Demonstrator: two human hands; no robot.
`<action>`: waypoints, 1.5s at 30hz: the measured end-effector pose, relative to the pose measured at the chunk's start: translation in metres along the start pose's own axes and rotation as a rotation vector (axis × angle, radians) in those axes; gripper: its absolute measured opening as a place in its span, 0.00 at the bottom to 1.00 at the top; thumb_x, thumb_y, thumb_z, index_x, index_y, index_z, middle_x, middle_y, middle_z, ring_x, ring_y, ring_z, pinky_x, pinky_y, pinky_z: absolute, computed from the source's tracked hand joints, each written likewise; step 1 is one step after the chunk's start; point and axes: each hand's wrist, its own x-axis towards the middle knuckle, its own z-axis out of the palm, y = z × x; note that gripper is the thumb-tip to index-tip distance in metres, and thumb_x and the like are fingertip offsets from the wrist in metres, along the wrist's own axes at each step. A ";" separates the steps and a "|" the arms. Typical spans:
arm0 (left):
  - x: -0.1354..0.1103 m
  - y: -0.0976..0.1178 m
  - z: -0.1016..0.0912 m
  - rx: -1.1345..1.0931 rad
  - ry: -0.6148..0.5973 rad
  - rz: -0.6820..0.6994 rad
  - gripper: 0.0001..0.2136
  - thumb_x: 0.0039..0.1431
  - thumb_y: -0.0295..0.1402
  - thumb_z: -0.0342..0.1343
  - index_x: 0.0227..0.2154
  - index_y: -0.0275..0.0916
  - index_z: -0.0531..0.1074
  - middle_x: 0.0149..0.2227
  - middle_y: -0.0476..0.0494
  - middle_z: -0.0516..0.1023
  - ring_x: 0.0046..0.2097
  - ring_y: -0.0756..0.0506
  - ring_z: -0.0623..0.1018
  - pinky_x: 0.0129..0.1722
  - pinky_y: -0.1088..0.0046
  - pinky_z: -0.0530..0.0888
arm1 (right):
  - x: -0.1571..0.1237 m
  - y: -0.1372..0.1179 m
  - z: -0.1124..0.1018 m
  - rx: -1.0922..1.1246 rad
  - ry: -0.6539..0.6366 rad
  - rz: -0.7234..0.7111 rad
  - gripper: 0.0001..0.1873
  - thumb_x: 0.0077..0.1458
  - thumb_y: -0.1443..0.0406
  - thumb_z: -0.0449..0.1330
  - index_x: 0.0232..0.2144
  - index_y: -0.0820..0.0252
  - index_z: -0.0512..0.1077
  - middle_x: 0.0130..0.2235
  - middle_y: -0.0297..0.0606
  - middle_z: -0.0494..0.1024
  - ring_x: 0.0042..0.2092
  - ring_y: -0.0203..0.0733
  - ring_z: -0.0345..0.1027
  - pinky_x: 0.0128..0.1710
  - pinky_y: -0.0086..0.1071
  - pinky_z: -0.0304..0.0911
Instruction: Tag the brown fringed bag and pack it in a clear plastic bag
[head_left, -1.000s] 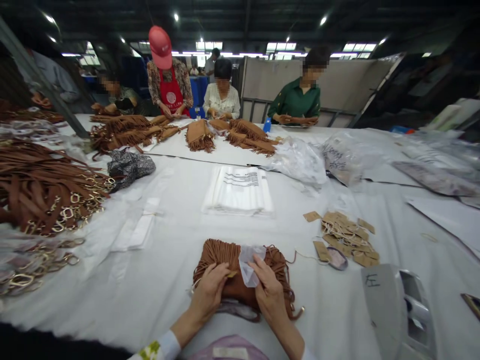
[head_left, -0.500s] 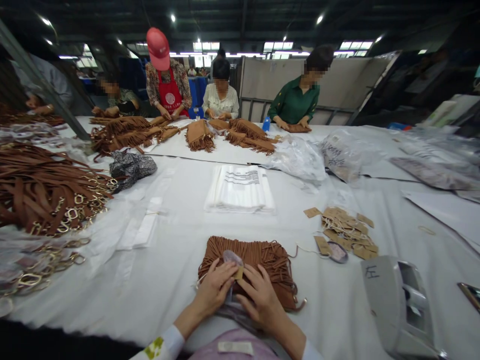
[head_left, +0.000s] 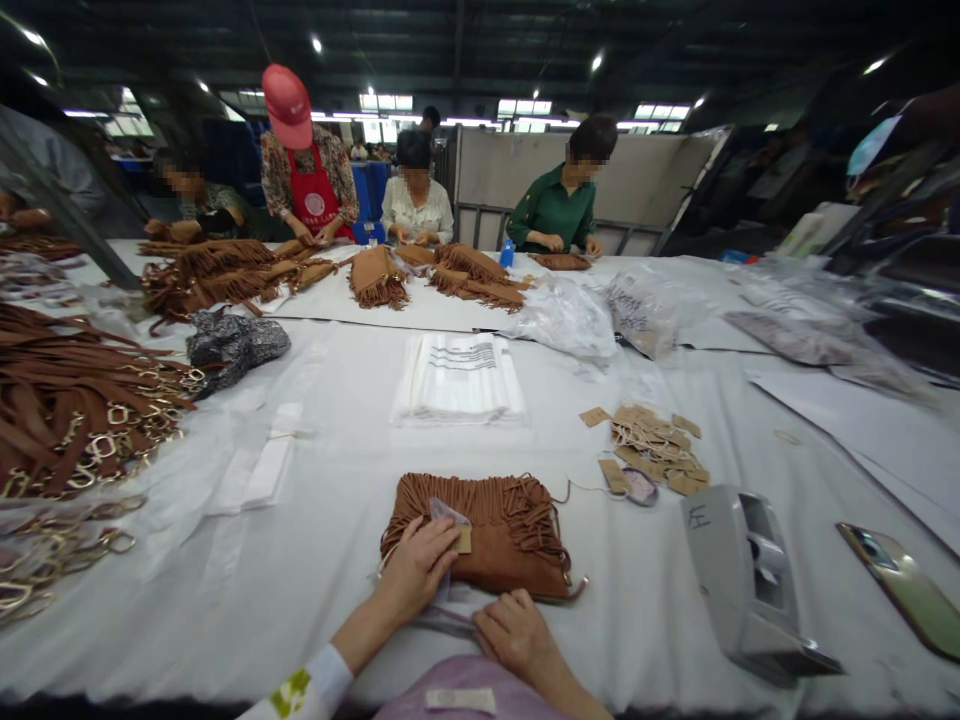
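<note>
On a white-covered table (head_left: 330,560), a fringed brown bag (head_left: 491,530) lies lower centre, likely light, soft, best held by its smooth body (head_left: 514,568). Left hand (head_left: 416,565) rests on it, grip unclear; right hand (head_left: 519,635) pinches film (head_left: 446,617).

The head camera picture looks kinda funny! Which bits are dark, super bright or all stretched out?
Head view: the ceiling is dark, but its lamps and the windows glow bright; head view: the phone looks stretched near the right edge, and the brown straps soft at the left; head view: the fringed bag, nearer the middle, looks clearer.
</note>
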 end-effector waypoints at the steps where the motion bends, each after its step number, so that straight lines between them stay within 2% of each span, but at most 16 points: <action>1: -0.002 0.002 -0.001 0.042 -0.037 0.022 0.20 0.66 0.41 0.45 0.58 0.42 0.63 0.60 0.37 0.67 0.61 0.40 0.66 0.61 0.44 0.59 | 0.000 0.000 -0.003 -0.020 -0.017 0.047 0.13 0.62 0.70 0.48 0.26 0.59 0.68 0.25 0.33 0.68 0.29 0.36 0.56 0.32 0.35 0.46; 5: -0.018 0.005 0.014 0.261 -0.093 0.151 0.46 0.49 0.59 0.55 0.65 0.39 0.48 0.65 0.31 0.55 0.65 0.33 0.58 0.62 0.45 0.56 | 0.002 0.001 -0.017 -0.073 -0.065 0.268 0.09 0.57 0.72 0.52 0.28 0.58 0.69 0.30 0.36 0.71 0.33 0.38 0.60 0.35 0.35 0.50; 8: -0.028 0.002 0.038 0.423 0.022 0.202 0.41 0.52 0.49 0.59 0.65 0.40 0.48 0.65 0.35 0.57 0.64 0.35 0.60 0.61 0.53 0.58 | 0.004 0.008 -0.028 -0.129 -0.068 0.330 0.07 0.55 0.67 0.58 0.38 0.55 0.72 0.40 0.40 0.74 0.43 0.45 0.65 0.45 0.41 0.55; 11: -0.027 -0.001 0.049 0.476 0.134 0.177 0.34 0.53 0.40 0.60 0.62 0.45 0.56 0.64 0.39 0.61 0.63 0.37 0.62 0.61 0.55 0.58 | 0.006 0.023 -0.037 -0.170 -0.208 0.308 0.32 0.50 0.55 0.62 0.57 0.51 0.62 0.59 0.47 0.65 0.60 0.57 0.56 0.57 0.54 0.49; 14: -0.014 -0.001 0.043 0.445 0.137 0.151 0.35 0.45 0.45 0.65 0.58 0.48 0.63 0.65 0.36 0.58 0.64 0.31 0.58 0.62 0.46 0.51 | 0.005 0.036 -0.041 -0.113 -0.339 0.298 0.39 0.51 0.46 0.58 0.62 0.49 0.55 0.64 0.48 0.59 0.63 0.58 0.52 0.57 0.56 0.51; 17: 0.003 -0.007 0.033 0.404 0.008 0.241 0.43 0.35 0.52 0.68 0.58 0.50 0.63 0.66 0.36 0.54 0.65 0.27 0.55 0.62 0.44 0.50 | 0.002 0.040 -0.043 -0.050 -0.390 0.286 0.40 0.53 0.42 0.54 0.63 0.48 0.53 0.65 0.47 0.58 0.64 0.57 0.52 0.57 0.55 0.53; 19: 0.011 -0.015 0.033 0.388 -0.079 0.272 0.45 0.36 0.54 0.66 0.60 0.49 0.60 0.66 0.35 0.55 0.65 0.28 0.56 0.61 0.49 0.55 | -0.003 0.046 -0.050 -0.049 -0.384 0.277 0.40 0.53 0.42 0.53 0.64 0.49 0.52 0.65 0.45 0.58 0.64 0.54 0.52 0.59 0.53 0.53; 21: 0.015 -0.023 0.040 0.390 -0.099 0.266 0.42 0.43 0.51 0.64 0.61 0.48 0.58 0.65 0.35 0.58 0.64 0.31 0.59 0.59 0.51 0.60 | -0.012 0.060 -0.064 -0.138 -0.291 0.358 0.35 0.57 0.47 0.53 0.63 0.51 0.54 0.63 0.44 0.61 0.64 0.51 0.53 0.60 0.52 0.53; 24: 0.013 -0.031 0.057 0.425 -0.041 0.227 0.34 0.50 0.45 0.60 0.60 0.49 0.60 0.63 0.36 0.61 0.63 0.32 0.61 0.58 0.49 0.61 | -0.029 0.103 -0.096 -0.422 -0.027 0.671 0.22 0.62 0.59 0.50 0.57 0.58 0.64 0.59 0.49 0.67 0.62 0.52 0.55 0.59 0.52 0.54; 26: 0.011 -0.034 0.066 0.444 -0.006 0.203 0.32 0.52 0.43 0.60 0.60 0.50 0.60 0.63 0.37 0.62 0.63 0.32 0.61 0.59 0.48 0.60 | -0.038 0.139 -0.114 -0.586 0.054 0.838 0.20 0.62 0.60 0.50 0.52 0.61 0.69 0.56 0.53 0.69 0.61 0.57 0.56 0.55 0.54 0.58; 29: 0.010 -0.036 0.076 0.462 0.047 0.203 0.33 0.55 0.38 0.57 0.63 0.52 0.53 0.63 0.39 0.62 0.63 0.33 0.61 0.59 0.50 0.61 | -0.044 0.187 -0.122 -0.710 -0.012 0.900 0.20 0.61 0.58 0.52 0.51 0.60 0.70 0.57 0.55 0.67 0.61 0.62 0.55 0.52 0.56 0.59; 32: 0.014 -0.040 0.081 0.516 0.142 0.210 0.35 0.58 0.31 0.51 0.64 0.55 0.40 0.61 0.41 0.66 0.61 0.37 0.65 0.59 0.55 0.62 | -0.046 0.221 -0.109 -0.700 -0.148 0.865 0.20 0.61 0.57 0.50 0.51 0.57 0.70 0.58 0.53 0.67 0.60 0.63 0.55 0.51 0.62 0.57; 36: 0.023 -0.050 0.081 0.584 0.182 0.292 0.34 0.59 0.27 0.48 0.65 0.53 0.40 0.57 0.45 0.71 0.57 0.41 0.71 0.58 0.65 0.63 | -0.050 0.255 -0.099 -0.632 -0.240 0.819 0.20 0.61 0.58 0.46 0.47 0.52 0.73 0.53 0.49 0.73 0.56 0.62 0.62 0.48 0.67 0.56; 39: 0.026 -0.047 0.079 0.582 0.156 0.284 0.36 0.58 0.25 0.47 0.65 0.53 0.40 0.57 0.47 0.72 0.56 0.43 0.72 0.61 0.67 0.60 | -0.044 0.268 -0.109 -0.540 -0.154 0.749 0.19 0.60 0.61 0.46 0.42 0.54 0.75 0.47 0.48 0.77 0.51 0.57 0.69 0.48 0.58 0.61; 42: 0.024 -0.031 0.074 0.577 0.100 0.167 0.39 0.56 0.23 0.49 0.64 0.56 0.37 0.60 0.44 0.67 0.60 0.39 0.67 0.62 0.56 0.56 | -0.027 0.259 -0.118 -0.372 -0.061 0.756 0.18 0.61 0.60 0.46 0.36 0.58 0.75 0.39 0.46 0.80 0.40 0.49 0.74 0.41 0.44 0.67; 45: 0.025 -0.022 0.065 0.550 0.027 0.149 0.40 0.55 0.25 0.52 0.64 0.57 0.39 0.64 0.41 0.61 0.64 0.34 0.61 0.61 0.48 0.56 | -0.010 0.241 -0.112 -0.283 0.007 0.796 0.18 0.62 0.57 0.47 0.35 0.58 0.74 0.36 0.44 0.80 0.35 0.46 0.75 0.37 0.38 0.68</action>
